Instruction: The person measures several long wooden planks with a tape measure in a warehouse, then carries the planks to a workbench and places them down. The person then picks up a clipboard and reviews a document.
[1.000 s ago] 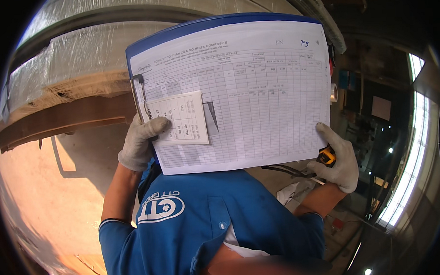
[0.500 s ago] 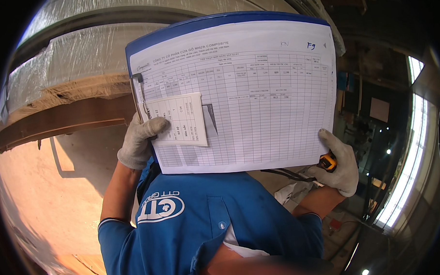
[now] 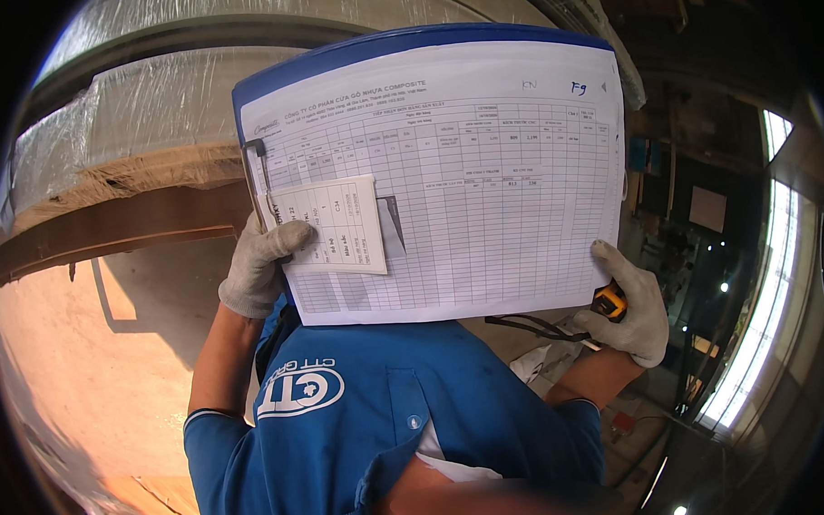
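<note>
A blue clipboard (image 3: 332, 50) is held up in front of my chest, with a printed table sheet (image 3: 484, 246) on it. My left hand (image 3: 260, 263), in a grey work glove, grips the clip side with its thumb over a small white printed card (image 3: 343, 228). The card lies on the sheet beside the metal clip (image 3: 257, 177). My right hand (image 3: 639, 313), gloved too, is closed around an orange and black tape measure (image 3: 610, 302). One of its fingertips rests against the sheet's lower right edge. A thin white-tipped item (image 3: 593, 346) shows under that hand; its kind is unclear.
Film-wrapped stacked panels (image 3: 171, 102) stand beyond the clipboard at the left. Below them lies a pale tan surface (image 3: 79, 351) with a shadow across it. Dark straps (image 3: 537, 324) hang by the clipboard's lower edge. A bright strip of light (image 3: 750, 327) runs along the right.
</note>
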A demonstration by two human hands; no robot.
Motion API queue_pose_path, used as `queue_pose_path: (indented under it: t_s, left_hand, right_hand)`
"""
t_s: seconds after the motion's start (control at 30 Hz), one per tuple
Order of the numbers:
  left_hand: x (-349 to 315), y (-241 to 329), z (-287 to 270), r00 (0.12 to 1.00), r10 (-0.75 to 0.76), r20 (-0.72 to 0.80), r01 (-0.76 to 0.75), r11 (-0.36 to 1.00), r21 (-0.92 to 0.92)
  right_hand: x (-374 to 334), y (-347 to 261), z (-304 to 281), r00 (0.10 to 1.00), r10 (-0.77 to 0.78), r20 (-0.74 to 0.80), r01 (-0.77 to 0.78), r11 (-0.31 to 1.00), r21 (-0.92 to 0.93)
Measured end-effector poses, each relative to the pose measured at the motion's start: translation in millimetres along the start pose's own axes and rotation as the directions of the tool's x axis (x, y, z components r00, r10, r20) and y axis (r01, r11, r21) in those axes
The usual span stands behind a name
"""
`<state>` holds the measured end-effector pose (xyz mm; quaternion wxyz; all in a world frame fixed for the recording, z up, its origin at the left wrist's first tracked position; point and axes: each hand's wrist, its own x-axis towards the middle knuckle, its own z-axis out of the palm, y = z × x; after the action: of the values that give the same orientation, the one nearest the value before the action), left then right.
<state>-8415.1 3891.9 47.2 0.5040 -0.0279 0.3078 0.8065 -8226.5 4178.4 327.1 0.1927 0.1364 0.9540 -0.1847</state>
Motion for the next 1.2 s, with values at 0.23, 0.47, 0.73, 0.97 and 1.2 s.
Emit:
queue_pose_path:
  t_s: [0.23, 0.47, 0.73, 0.97, 1.2]
  left_hand:
    - [-3, -3, -2, 1.0, -0.012, -0.006, 0.012, 1.0, 0.029]
    - [-3, 0, 4, 1.0, -0.008, -0.021, 0.008, 1.0, -0.011]
    - [-4, -10, -3, 1.0, 0.0, 0.027, 0.0, 1.0, 0.002]
    - [-6, -12, -1, 1.0, 0.009, 0.009, -0.009, 1.0, 0.005]
    - [-12, -15, -1, 1.0, -0.004, 0.013, 0.004, 1.0, -0.003]
  right_hand:
    - [0, 2, 1, 1.0, 0.014, 0.021, -0.014, 1.0, 0.0]
    - [-5, 3, 4, 0.999, 0.033, 0.029, -0.033, 0.999, 0.008]
    - [-10, -1, 5, 0.998, 0.047, 0.043, -0.048, 0.998, 0.028]
    - [-12, -4, 4, 0.992, 0.105, 0.075, -0.106, 0.994, 0.0]
    - [-14, 0, 13, 0.999, -0.001, -0.05, 0.0, 1.0, -0.023]
